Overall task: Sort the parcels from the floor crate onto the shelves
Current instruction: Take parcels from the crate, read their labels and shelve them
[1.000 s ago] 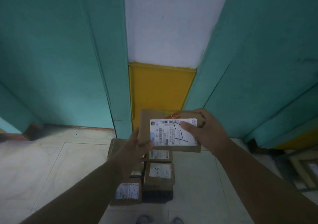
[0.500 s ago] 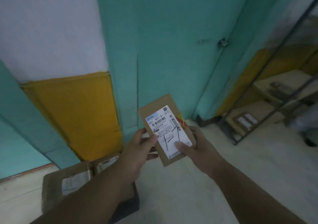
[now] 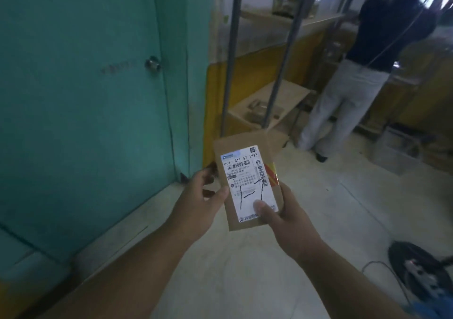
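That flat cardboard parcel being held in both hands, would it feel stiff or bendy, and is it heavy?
Probably stiff: the parcel stands straight with flat faces though gripped only near its lower end. Likely light, since the left hand and right hand hold it with fingertips and thumbs rather than supporting it underneath. Its glossy label might be a bit slippery.

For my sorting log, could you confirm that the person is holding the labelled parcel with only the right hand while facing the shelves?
Not quite: the head view shows both hands on the parcel. The left hand grips its left edge and the right hand its lower right, thumb on the label. The shelves are indeed ahead.
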`<state>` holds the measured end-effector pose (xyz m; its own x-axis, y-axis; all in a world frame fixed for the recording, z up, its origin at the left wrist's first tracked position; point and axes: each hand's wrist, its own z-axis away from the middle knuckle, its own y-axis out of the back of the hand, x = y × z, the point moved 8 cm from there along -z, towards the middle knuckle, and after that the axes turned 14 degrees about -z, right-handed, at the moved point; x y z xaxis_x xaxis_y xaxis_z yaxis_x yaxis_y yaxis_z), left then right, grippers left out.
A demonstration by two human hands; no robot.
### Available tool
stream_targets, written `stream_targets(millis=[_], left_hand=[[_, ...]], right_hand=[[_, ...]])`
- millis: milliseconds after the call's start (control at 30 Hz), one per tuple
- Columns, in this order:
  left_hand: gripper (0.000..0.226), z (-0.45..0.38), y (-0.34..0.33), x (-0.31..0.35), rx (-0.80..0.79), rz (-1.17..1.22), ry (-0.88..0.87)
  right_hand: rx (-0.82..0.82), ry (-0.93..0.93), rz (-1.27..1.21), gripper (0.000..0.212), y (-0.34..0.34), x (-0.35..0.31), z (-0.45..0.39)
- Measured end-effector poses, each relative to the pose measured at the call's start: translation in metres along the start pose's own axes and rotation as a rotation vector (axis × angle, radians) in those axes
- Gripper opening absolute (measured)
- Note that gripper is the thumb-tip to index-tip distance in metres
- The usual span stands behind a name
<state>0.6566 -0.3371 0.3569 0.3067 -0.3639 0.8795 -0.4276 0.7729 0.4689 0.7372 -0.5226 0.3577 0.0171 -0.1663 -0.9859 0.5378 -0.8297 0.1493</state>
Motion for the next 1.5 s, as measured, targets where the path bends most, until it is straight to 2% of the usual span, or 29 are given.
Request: stream_targets(millis=[167,300,500,667,800,1000,1167,1233,1367,1467,1500], left_hand=[[0.025,-0.098,-0.066,0.032,-0.074,-0.034,-0.024],[0.031,-0.178,-0.136,0.068,-0.211,-0.083,-0.058],[0.042,-0.275,-0.264,0.147,-0.379,-0.139,-0.153],[0.038,-0.352,-0.380,0.195,-0.448,-0.016,-0.204],[0.044,-0.424,-0.440,0.222,-0.407,0.012,-0.129],[0.060,-0.530,-0.454,0.233,-0.272,0.005,0.011],[0.090,-0.621,-0.459,0.205,-0.157,-0.002,0.111],[0.087,-0.655,-0.462,0.197,-0.153,0.008,0.162],[0.059,-0.705,-0.454,0.190,-0.102,0.031,0.240],[0.075,-0.735,-0.447,0.178,-0.051,-0.015,0.309],[0.075,-0.743,-0.447,0.169,-0.024,-0.038,0.331]], right_hand=[[0.170,-0.002,-0.062,0.044,0.080,0.018,-0.075],[0.286,-0.045,-0.068,0.049,0.145,0.030,-0.131],[0.479,-0.084,-0.047,0.043,0.275,0.035,-0.178],[0.550,-0.105,-0.050,0.041,0.380,0.073,-0.233],[0.466,-0.127,-0.048,0.040,0.456,0.086,-0.315],[0.292,-0.094,0.008,0.043,0.510,0.077,-0.469],[0.143,-0.074,0.038,0.053,0.507,0.094,-0.605],[0.081,-0.102,0.049,0.052,0.501,0.102,-0.658],[-0.048,-0.182,0.070,0.057,0.492,0.113,-0.745],[-0.155,-0.194,0.091,0.042,0.483,0.120,-0.805],[-0.193,-0.198,0.094,0.043,0.477,0.122,-0.825]])
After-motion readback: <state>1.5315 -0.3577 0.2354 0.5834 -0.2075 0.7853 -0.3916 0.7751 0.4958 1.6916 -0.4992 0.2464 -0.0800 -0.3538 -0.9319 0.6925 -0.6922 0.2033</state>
